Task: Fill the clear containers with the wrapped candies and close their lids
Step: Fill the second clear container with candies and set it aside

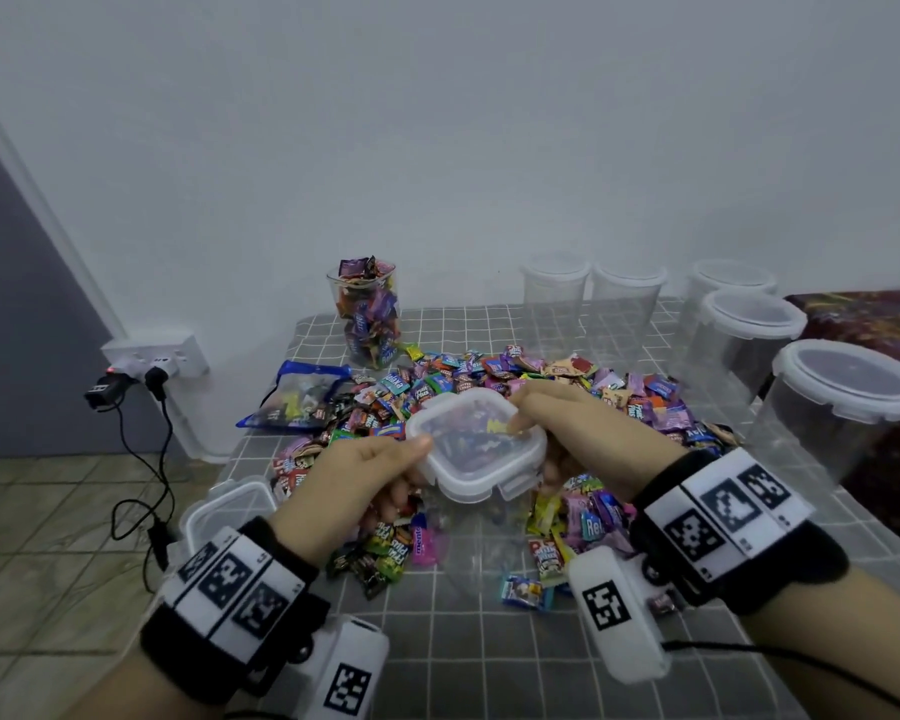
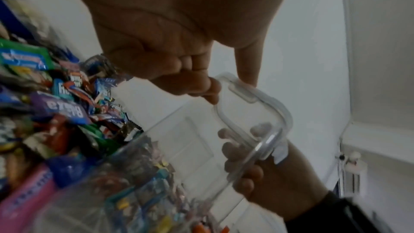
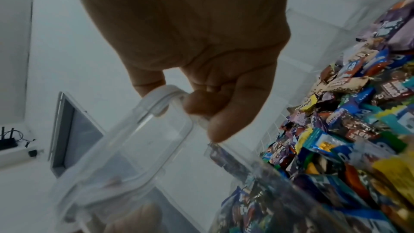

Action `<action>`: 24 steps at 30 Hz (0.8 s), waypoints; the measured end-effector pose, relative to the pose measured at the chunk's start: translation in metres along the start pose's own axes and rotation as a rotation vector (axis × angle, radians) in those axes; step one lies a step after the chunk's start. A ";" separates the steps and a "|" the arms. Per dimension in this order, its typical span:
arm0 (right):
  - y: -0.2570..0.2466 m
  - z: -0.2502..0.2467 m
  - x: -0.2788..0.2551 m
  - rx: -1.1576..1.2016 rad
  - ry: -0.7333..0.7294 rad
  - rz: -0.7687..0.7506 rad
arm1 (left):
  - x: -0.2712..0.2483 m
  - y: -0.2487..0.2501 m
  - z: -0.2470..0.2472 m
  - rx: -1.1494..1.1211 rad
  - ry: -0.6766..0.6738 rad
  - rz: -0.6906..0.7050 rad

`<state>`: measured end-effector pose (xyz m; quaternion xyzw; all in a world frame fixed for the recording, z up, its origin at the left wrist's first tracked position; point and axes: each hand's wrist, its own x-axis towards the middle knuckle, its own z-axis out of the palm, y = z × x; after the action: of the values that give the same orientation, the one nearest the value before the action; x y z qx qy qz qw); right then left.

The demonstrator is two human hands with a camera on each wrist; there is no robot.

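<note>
1. Near edge: grey grid tablecloth (image 1: 489, 641). A few stray candies lie on it, e.g. a blue-wrapped one (image 1: 523, 592).
2. Left hand (image 1: 354, 480) grips the left side of the square container (image 1: 481, 517): thumb on top of the lid (image 1: 476, 441), fingers curled under the lid rim at the container wall. Same grip seen from the left wrist, hand (image 2: 179, 45).
3. Right hand (image 1: 588, 433) grips the right side: thumb on the lid's far-right corner, fingers wrapped down the container wall. Right wrist view, hand (image 3: 201, 45): thumb over the lid edge, fingers curled at the rim.
4. Container sits at the front centre of the table, inside the candy pile, hands on opposite sides. Wrapped candies are visible through lid and wall. Lid is on top; cannot tell if the clips are latched.
5. Loose square lid or tub (image 1: 230, 506) at the left table edge, beside the left wrist.
6. Candy pile (image 1: 567, 387) spreads behind and around the container.
7. Blue-trimmed clear bag (image 1: 302, 397) lies left of the pile.
8. Far left: open jar (image 1: 367, 314) full of candies, no lid.
9. Far right: 5 lidded clear containers (image 1: 848, 402), no candies visible inside.
10. Wall socket (image 1: 152, 356) with plugs, left of the table.
</note>
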<state>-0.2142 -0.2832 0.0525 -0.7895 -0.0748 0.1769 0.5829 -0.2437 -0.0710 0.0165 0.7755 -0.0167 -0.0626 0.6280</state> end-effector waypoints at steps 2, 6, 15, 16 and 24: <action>0.001 -0.001 0.000 0.042 -0.025 0.010 | 0.003 0.005 0.000 -0.040 0.006 -0.029; 0.004 -0.005 -0.001 0.123 -0.070 0.034 | 0.007 0.009 0.003 -0.108 -0.050 -0.073; 0.013 -0.007 -0.007 0.101 -0.055 -0.045 | 0.015 0.004 0.009 -0.319 -0.099 -0.120; 0.014 -0.007 -0.008 0.065 -0.048 -0.045 | 0.016 0.003 0.009 -0.346 -0.106 -0.128; 0.023 -0.004 -0.012 -0.055 -0.329 -0.162 | 0.022 0.002 0.015 -0.376 -0.044 -0.054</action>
<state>-0.2255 -0.2982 0.0337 -0.7569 -0.2373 0.2539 0.5535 -0.2234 -0.0881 0.0142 0.6433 0.0024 -0.0981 0.7593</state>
